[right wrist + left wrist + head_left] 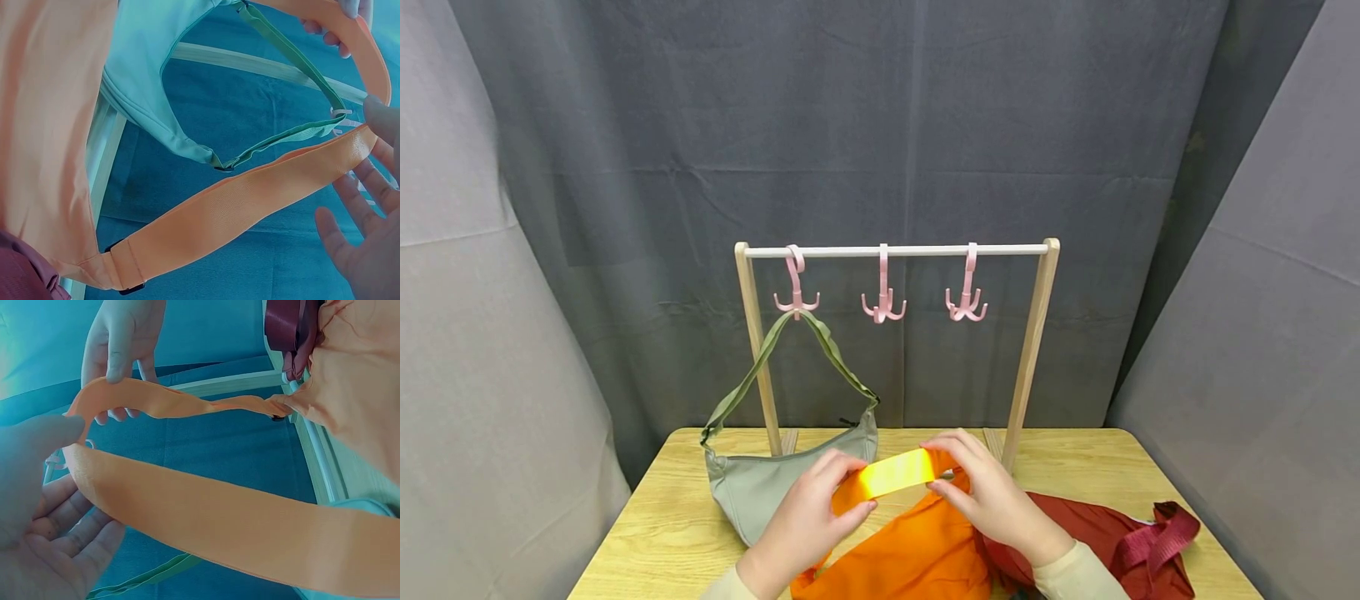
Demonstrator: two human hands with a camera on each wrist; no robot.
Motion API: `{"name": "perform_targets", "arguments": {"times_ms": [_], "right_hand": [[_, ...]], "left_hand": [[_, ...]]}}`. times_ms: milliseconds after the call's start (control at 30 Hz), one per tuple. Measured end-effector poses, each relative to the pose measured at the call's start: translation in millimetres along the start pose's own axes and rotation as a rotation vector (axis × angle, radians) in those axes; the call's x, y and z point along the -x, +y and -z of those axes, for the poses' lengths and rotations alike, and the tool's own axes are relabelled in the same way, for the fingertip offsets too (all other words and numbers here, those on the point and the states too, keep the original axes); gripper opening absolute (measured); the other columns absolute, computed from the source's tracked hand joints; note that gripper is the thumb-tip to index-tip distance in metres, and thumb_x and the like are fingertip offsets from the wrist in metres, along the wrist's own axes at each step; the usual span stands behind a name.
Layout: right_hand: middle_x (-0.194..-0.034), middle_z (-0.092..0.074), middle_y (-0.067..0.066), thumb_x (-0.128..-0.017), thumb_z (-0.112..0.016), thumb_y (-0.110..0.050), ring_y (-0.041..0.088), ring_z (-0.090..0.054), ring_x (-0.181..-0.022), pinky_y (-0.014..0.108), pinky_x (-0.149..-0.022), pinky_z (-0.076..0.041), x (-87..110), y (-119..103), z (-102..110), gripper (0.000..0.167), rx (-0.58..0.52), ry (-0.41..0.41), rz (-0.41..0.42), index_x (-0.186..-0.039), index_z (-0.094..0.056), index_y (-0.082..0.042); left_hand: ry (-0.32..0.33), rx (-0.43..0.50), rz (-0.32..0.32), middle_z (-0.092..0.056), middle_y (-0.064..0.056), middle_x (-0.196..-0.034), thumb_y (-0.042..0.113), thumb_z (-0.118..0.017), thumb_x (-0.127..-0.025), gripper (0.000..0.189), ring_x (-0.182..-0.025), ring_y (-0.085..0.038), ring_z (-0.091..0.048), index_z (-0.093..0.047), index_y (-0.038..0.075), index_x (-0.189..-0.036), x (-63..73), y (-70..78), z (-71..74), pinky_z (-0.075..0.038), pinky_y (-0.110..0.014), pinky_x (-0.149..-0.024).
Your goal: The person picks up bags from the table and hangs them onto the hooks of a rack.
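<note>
Both hands hold the wide strap (897, 472) of an orange bag (904, 557), pinching it between thumb and fingers at two spots a short way apart. The left hand (808, 518) grips the strap's left end of the raised stretch; the right hand (987, 493) grips its right end. Between them the strap runs taut and bright. In the left wrist view the strap (206, 506) loops from the left hand (56, 525) round to the right one. The right wrist view shows the strap (212, 219) joining the bag body (50, 125) at a dark buckle.
A wooden rack with a white bar (842, 252) stands behind, carrying pink hooks (882, 287). A grey-green bag (775, 487) hangs by its green strap from the left hook (796, 283). A dark red bag (1090, 533) lies on the table (647, 533) at the right.
</note>
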State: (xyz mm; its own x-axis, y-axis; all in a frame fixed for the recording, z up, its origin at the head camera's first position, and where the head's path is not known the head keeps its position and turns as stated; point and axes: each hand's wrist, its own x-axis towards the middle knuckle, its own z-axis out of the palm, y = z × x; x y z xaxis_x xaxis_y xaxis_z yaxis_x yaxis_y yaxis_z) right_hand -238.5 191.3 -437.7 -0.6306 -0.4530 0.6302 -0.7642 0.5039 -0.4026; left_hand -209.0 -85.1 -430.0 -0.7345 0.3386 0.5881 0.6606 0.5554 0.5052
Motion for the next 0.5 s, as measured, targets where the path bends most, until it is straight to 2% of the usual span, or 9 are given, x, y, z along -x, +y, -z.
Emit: {"name": "perform_targets", "arguments": {"times_ms": [500], "right_hand": [[-0.129, -0.059, -0.003, -0.084, -0.084, -0.007, 0.016, -0.059, -0.113, 0.023, -0.083, -0.059, -3.9, -0.9, 2.1, 0.052, -0.022, -0.014, -0.031, -0.131, -0.062, -0.015]], "left_hand": [[-0.071, -0.078, 0.012, -0.061, 0.01, -0.105, 0.019, -0.086, -0.083, 0.037, -0.087, -0.006, -0.058, -0.069, 0.016, -0.115, -8.0, -0.4, 7.8, -0.056, -0.025, -0.082]]}}
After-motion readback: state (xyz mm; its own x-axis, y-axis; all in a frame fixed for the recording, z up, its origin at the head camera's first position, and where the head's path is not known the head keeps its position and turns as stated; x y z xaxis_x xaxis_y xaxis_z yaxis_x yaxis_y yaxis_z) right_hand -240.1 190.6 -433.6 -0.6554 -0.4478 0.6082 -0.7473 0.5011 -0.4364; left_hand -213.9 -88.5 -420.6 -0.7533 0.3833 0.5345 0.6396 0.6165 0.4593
